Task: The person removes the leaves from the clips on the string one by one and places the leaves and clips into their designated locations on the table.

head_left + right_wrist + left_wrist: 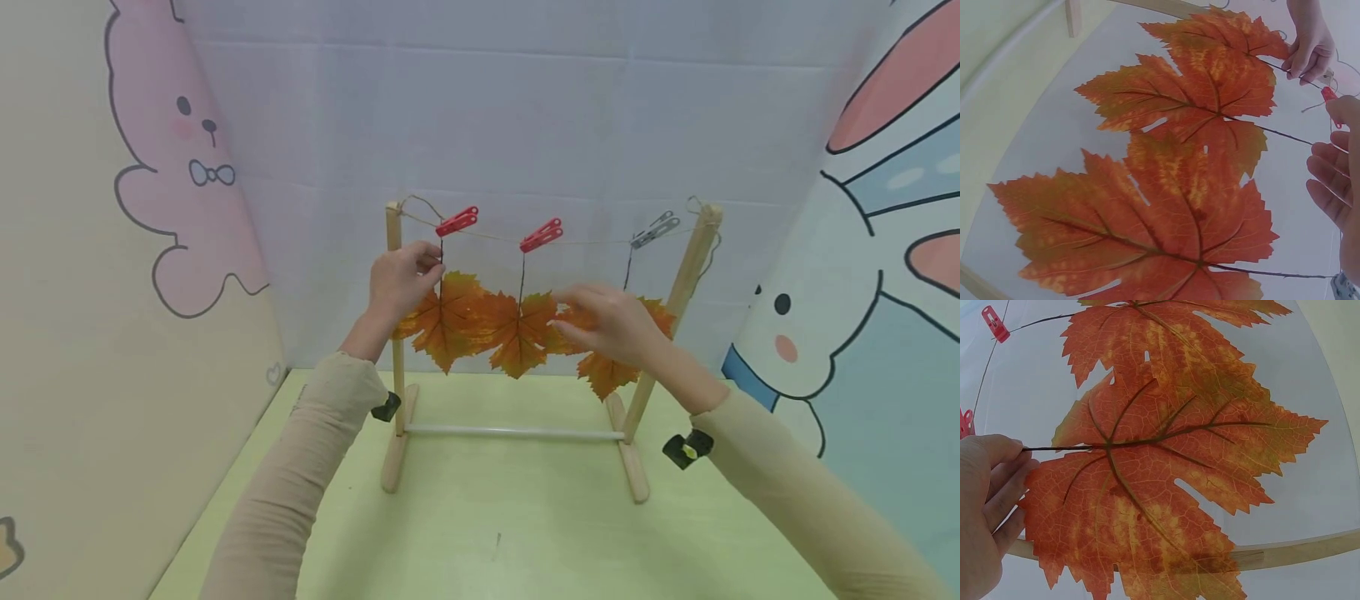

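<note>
Three orange-red artificial maple leaves hang in a row by dark stems from clothespins on a string. My left hand [401, 279] pinches the stem of the left leaf [442, 329] between thumb and fingertips, below a red clothespin [457, 221]. In the left wrist view, that leaf [1166, 462] spreads out beyond the fingers. My right hand [611, 321] is in front of the right leaf [603, 375], partly hiding it, its relaxed fingers toward the middle leaf [519, 337]. A second red clothespin [542, 236] holds the middle leaf, a grey clothespin [655, 231] the right one.
The string [577, 242] is tied between two wooden posts, the left post [398, 375] and the right post [693, 258]. A white rod [513, 432] joins them low down. The stand's feet rest on a pale green table [517, 517], with cartoon-printed panels on both sides.
</note>
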{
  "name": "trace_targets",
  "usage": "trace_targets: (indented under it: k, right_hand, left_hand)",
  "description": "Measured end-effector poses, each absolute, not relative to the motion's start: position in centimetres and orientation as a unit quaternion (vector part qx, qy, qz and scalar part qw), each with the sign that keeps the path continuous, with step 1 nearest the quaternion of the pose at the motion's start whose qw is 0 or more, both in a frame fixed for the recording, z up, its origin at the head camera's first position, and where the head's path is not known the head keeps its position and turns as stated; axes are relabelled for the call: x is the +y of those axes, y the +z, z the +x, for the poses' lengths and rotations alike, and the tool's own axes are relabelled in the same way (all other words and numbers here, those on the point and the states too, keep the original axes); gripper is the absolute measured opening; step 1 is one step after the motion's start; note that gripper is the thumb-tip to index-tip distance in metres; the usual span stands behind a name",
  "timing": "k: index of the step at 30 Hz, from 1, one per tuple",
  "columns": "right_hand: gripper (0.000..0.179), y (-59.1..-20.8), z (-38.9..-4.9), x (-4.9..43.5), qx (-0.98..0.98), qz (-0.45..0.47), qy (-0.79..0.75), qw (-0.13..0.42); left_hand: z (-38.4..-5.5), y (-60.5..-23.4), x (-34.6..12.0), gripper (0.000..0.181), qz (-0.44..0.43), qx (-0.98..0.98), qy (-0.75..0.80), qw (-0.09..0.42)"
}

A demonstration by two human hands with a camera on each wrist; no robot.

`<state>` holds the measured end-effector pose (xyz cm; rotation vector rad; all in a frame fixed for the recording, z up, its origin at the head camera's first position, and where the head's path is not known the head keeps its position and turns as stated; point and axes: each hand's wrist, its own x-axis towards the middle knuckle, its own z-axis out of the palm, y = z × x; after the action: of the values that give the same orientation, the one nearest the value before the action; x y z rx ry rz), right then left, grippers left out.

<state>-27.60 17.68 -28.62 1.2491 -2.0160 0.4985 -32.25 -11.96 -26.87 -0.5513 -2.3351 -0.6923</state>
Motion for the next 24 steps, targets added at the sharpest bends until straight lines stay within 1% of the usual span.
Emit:
trace_targets:
  k: [7, 18, 24]
  right_hand:
    - [0.034, -26.4, -27.8, 15.9, -0.775, 0.477, 0.198, 0.365]
    - [0.033, -24.4, -28.5, 13.7, -0.794, 0.447, 0.208, 0.355]
    - [0.032, -23.4, -29.2, 12.7, -0.798, 0.426, 0.215, 0.367]
  left_hand:
    - [-32.3, -26.8, -11.9, 0.015, -0.213, -0.887, -0.259, 0.317]
    - [-32.1, -26.7, -12.1, 0.014, -0.220, -0.882, -0.260, 0.324]
    - [-32.2, -26.8, -12.1, 0.013, -0.214, -0.883, -0.265, 0.322]
